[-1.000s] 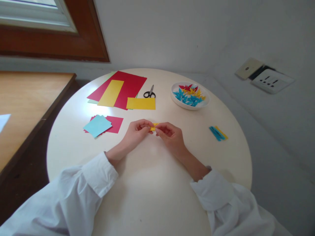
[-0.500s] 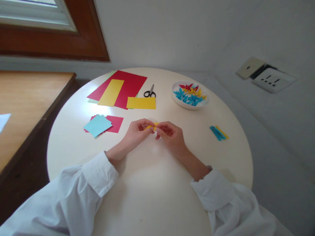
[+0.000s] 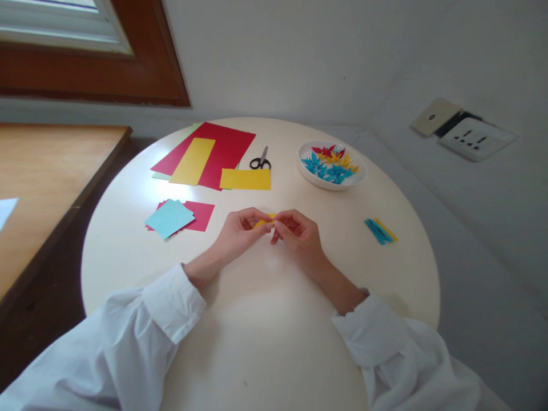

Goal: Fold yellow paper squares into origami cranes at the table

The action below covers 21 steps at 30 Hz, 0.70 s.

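Above the middle of the round white table [image 3: 265, 342], a small folded piece of yellow paper [image 3: 260, 224] is pinched between both hands. My left hand [image 3: 242, 228] grips it from the left with thumb and forefinger. My right hand [image 3: 299, 234] pinches its right end, fingertips touching those of the left. Most of the paper is hidden by the fingers, so its folded shape cannot be made out. Beyond the hands lies a yellow paper rectangle [image 3: 245, 179], and black-handled scissors [image 3: 260, 160] rest just behind it.
A white dish [image 3: 303, 171] at the back right holds several folded paper pieces in blue, yellow and red. Narrow blue and yellow folded strips [image 3: 378, 231] lie on the right. Light blue squares [image 3: 169, 218] sit on pink ones at left; large red sheets [image 3: 226, 145] lie behind.
The fingertips have shifted slightly and closed in on each other, covering more of the yellow paper. Everything else on the table stays where it was.
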### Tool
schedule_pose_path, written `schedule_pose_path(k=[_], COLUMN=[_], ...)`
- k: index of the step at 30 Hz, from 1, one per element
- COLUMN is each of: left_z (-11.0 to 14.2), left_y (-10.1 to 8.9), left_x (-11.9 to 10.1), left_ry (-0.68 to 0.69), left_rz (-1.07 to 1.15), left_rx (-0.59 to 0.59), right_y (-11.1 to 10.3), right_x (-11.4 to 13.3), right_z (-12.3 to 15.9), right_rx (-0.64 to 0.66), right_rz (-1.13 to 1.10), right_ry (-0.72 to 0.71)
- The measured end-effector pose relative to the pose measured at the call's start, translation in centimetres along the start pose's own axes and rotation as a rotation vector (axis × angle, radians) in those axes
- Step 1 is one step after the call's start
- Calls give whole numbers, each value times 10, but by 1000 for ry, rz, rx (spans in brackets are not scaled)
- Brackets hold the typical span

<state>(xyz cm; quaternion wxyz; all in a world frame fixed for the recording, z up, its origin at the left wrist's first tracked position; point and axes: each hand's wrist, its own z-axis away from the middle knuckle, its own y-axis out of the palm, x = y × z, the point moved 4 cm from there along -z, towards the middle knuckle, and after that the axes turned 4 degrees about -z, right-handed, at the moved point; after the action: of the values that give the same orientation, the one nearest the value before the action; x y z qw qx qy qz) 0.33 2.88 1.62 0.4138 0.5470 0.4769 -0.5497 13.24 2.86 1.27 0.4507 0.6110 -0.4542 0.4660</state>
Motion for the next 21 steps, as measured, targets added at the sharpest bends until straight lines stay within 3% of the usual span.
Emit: schedule_pose_path(k=[21], left_z=[0], left_y=[-1], left_x=[-1], left_ry=[39], left_rz=[-68], left_rx=[-32], right_y=[-1], right_x=[-6], right_z=[-2], right_rx=[19], right_rz=[67], right_ry=[-55])
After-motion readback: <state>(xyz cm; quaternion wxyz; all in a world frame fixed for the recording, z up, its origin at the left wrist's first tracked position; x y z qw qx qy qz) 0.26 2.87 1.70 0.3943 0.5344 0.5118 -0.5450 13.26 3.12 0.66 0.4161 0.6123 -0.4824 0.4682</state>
